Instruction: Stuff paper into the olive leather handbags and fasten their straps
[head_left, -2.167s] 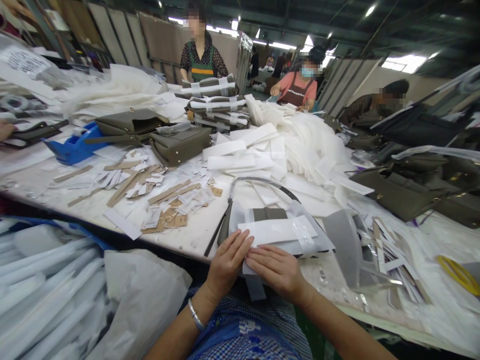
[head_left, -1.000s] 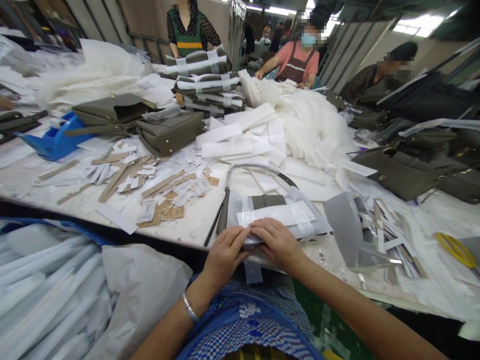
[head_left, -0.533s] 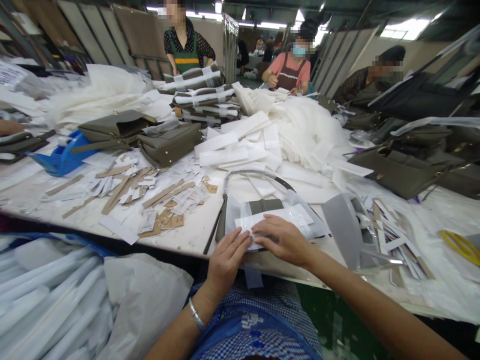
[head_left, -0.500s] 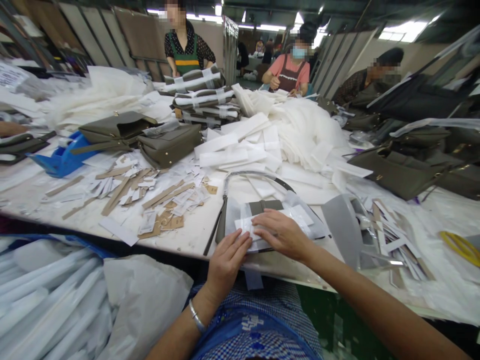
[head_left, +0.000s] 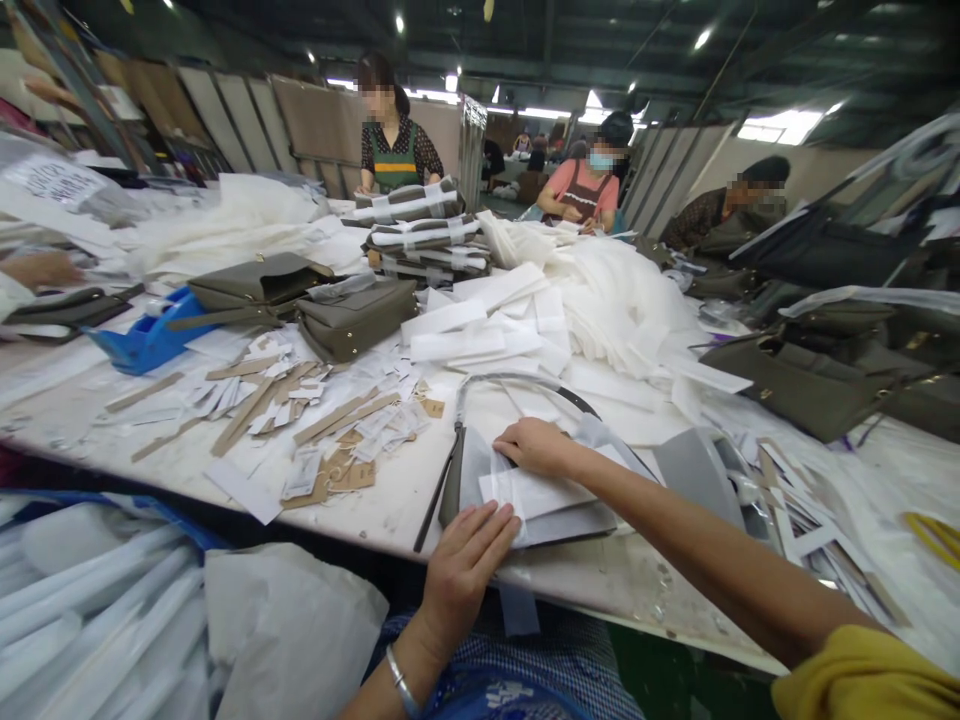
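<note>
A dark olive handbag lies in front of me, mostly covered by white foam sheets and a folded white packing sheet. Its wrapped strap arches away behind it. My left hand rests flat on the near edge of the packing, fingers stretched out and holding nothing. Across the far part of the bag reaches my right hand, its fingers bent together against the packing near a clear strip. What its fingertips hold, if anything, is hidden.
Left stand a blue tape dispenser, olive bags and scattered paper tags. White sheets are heaped behind. A grey dispenser and yellow-handled scissors lie right. Co-workers are across the table; another person's hand is left.
My right hand has moved away from me to the bag's far side, its fingers now drawn together. My left hand stays flat on the near edge. The camera view has tilted up.
</note>
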